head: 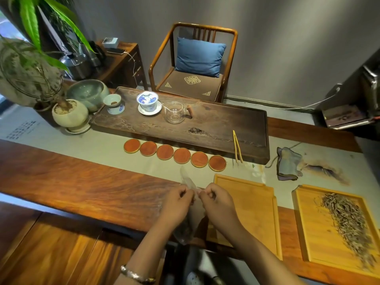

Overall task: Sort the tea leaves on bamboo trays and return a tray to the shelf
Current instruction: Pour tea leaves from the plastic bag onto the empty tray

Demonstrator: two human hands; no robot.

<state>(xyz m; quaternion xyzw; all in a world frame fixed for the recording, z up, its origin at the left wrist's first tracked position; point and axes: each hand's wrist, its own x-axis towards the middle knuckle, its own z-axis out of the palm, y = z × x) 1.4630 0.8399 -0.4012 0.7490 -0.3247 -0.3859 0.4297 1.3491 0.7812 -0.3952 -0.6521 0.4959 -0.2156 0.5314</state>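
Both hands meet over the near table edge and pinch the top of a clear plastic bag [192,218] that hangs between them with dark content at its bottom. My left hand [176,204] grips the bag's left side, my right hand [216,201] its right side. Just right of my hands lies a bare bamboo tray [253,206]. Farther right, a second bamboo tray [308,223] carries a long heap of pale tea leaves [347,219].
A dark wooden tea board [226,124] holds a gaiwan [148,102], a glass pitcher [175,112] and bamboo tongs [236,146]. Several round coasters [174,153] line its front. A folded cloth [286,166], potted plants [70,114] and a chair [195,64] surround the table.
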